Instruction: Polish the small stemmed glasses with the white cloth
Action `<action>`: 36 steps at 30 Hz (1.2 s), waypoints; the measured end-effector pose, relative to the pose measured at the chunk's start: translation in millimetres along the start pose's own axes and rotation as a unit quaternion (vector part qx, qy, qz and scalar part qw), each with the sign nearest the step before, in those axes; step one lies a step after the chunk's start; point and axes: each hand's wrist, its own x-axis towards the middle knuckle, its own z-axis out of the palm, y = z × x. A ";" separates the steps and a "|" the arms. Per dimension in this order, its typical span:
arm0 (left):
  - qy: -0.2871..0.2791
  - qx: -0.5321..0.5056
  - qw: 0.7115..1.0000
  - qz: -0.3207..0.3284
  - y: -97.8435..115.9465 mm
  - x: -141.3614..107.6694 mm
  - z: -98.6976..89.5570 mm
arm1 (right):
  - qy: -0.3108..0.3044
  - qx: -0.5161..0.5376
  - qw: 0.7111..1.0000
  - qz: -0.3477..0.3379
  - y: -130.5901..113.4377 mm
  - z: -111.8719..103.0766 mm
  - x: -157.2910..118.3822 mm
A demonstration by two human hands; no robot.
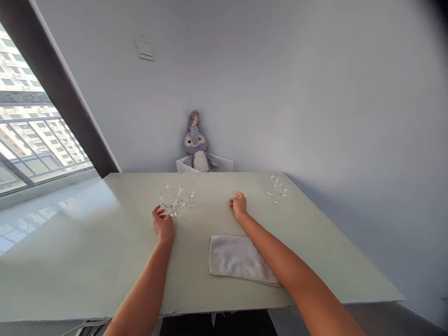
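Observation:
My left hand (163,225) is at the near side of a clear stemmed glass (169,198), its fingers apart and curved. The fingertips lie close to the foot of the glass; whether they touch it I cannot tell. Right behind stands another stemmed glass (179,201), partly hidden, with a third stemmed glass (188,189) to its right. Over the middle of the table, my right hand (239,204) has loosely bent fingers and nothing visible in them. A folded light grey cloth (234,256) lies flat under my right forearm, which covers part of it.
A few more clear stemmed glasses (283,187) stand close together at the far right of the pale table (105,261). Past the far edge, a purple plush toy (200,158) sits in a white perforated basket (224,164) by the wall. A window is at left.

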 end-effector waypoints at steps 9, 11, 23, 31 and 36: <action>0.042 -0.025 0.998 -0.029 1.7 0.9 -2.4 | 0.158 -0.086 0.983 0.027 6.7 -87.4 54.7; 0.043 -0.026 0.998 -0.026 2.1 -0.1 -2.1 | 0.168 -0.113 0.979 0.033 4.7 -91.8 64.5; 0.006 0.009 1.000 -0.016 5.7 -5.2 -0.7 | 0.053 -0.227 0.968 -0.092 -1.4 -60.9 53.9; -0.026 0.013 0.999 0.014 1.3 -5.5 2.0 | -0.207 -0.199 0.927 -0.240 3.3 38.8 -51.9; -0.027 0.015 0.999 0.013 -3.4 -2.9 2.3 | -0.350 -0.198 0.869 -0.289 -3.6 77.1 -90.4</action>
